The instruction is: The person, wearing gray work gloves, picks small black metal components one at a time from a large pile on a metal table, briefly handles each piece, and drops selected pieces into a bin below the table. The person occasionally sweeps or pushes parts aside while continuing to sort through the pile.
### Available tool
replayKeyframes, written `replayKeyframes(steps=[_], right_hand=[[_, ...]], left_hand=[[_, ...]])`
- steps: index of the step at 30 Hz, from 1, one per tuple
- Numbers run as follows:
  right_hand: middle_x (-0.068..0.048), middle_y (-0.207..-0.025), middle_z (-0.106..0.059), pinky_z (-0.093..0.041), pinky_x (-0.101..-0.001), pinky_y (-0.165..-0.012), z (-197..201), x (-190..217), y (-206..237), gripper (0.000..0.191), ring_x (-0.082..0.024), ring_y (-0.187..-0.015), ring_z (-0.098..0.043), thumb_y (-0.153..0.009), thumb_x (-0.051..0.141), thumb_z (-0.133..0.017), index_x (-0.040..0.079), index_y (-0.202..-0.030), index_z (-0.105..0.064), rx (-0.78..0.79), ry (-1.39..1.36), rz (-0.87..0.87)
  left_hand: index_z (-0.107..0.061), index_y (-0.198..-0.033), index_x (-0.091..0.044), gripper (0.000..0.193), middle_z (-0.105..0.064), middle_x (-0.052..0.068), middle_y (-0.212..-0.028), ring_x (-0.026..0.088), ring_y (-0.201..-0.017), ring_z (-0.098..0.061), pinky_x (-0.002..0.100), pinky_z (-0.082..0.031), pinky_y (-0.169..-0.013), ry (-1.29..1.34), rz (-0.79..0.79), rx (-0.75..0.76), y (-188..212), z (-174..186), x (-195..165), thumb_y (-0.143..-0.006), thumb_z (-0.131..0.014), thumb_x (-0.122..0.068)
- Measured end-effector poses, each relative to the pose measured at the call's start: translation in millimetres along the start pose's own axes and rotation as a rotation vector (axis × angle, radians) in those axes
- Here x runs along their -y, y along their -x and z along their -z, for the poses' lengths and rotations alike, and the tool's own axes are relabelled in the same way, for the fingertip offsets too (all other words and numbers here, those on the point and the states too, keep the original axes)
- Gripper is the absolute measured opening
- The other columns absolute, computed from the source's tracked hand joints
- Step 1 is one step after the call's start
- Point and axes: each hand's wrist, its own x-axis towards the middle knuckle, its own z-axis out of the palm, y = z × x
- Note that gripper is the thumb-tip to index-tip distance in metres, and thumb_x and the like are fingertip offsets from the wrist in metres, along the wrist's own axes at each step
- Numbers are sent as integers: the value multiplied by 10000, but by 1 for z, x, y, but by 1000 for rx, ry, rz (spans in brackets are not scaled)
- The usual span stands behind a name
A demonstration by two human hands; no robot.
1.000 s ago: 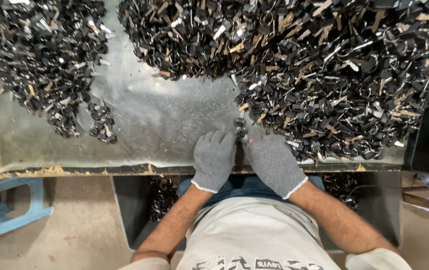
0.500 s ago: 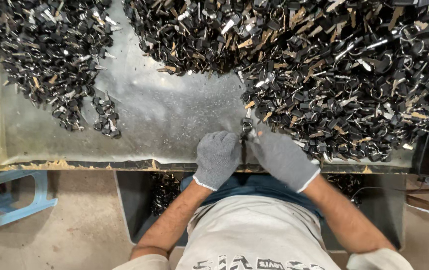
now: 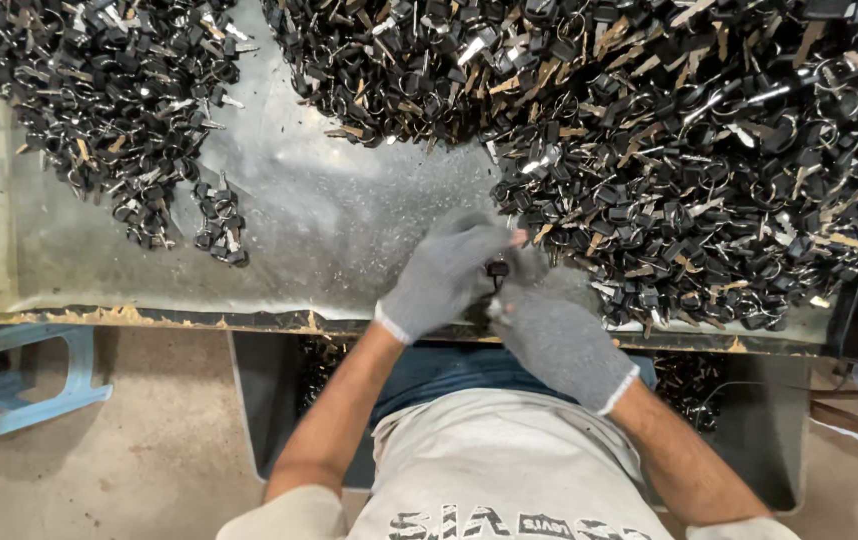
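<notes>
Both gloved hands have shifted rightward; left hand (image 3: 444, 275) and right hand (image 3: 559, 340) fingers pinch a small black key (image 3: 497, 268) above the desk (image 3: 349, 220).

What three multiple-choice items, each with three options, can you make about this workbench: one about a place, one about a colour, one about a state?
1. Where does the biggest heap of keys lie on the metal table?
A. near left corner
B. far and right side
C. on the floor

2. What colour are the gloves on the left hand and the right hand?
A. grey
B. yellow
C. red

3. What is the state of the two hands?
A. resting flat and far apart
B. hanging below the table
C. close together around a small black piece

Right letters:
1 B, the dense heap covers the top and right of the table, while a smaller heap lies at the far left.
2 A, both knitted gloves are grey.
3 C, the gloved fingers meet at the small dark piece near the table edge.
</notes>
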Motion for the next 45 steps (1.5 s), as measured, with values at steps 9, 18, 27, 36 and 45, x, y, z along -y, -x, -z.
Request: replayKeyframes(steps=[9,18,27,36,45], right_hand=[[-212,-781,-688,-597,-408,-519,8,-11,-2,352,-314,-647,-720,-1027,255,-539,-29,-1231,-574,113,-71,-334],[-157,-750,-686,-575,-398,-495,-4,-14,-28,170,-291,-609,-722,-997,167,-567,0,-1022,-583,-33,231,-163],[-152,-756,-675,-560,-395,-439,1,-19,-28,232,-291,-569,-707,-1038,234,-566,5,-1073,-584,5,102,-207],[-197,-932,-679,-576,-460,-619,-5,-7,-11,347,-329,-729,-703,-929,256,-651,-25,-1118,-572,44,264,-174],[-247,-882,-679,-575,-458,-559,2,-7,-1,618,-377,-721,-678,-910,255,-657,-81,-1378,-433,7,156,-226]], left_hand=[[-635,-1204,-114,440,-710,101,-893,330,-863,-691,466,-518,-766,-255,676,281,-1,-10,-5,-845,-815,-294],[-685,-1108,-105,213,-695,102,-979,329,-982,-678,469,-531,-892,-324,397,116,24,-34,4,-899,-720,-125],[-644,-1111,-70,300,-676,113,-875,331,-809,-650,470,-511,-721,-335,877,287,3,-1,-24,-860,-737,-207],[-689,-1031,-125,288,-657,74,-1022,310,-967,-617,491,-488,-810,-442,152,-125,-57,-19,-13,-768,-776,-203],[-737,-1123,-151,279,-716,122,-946,366,-870,-699,488,-535,-761,-211,564,201,-2,-21,-24,-852,-739,-218]])
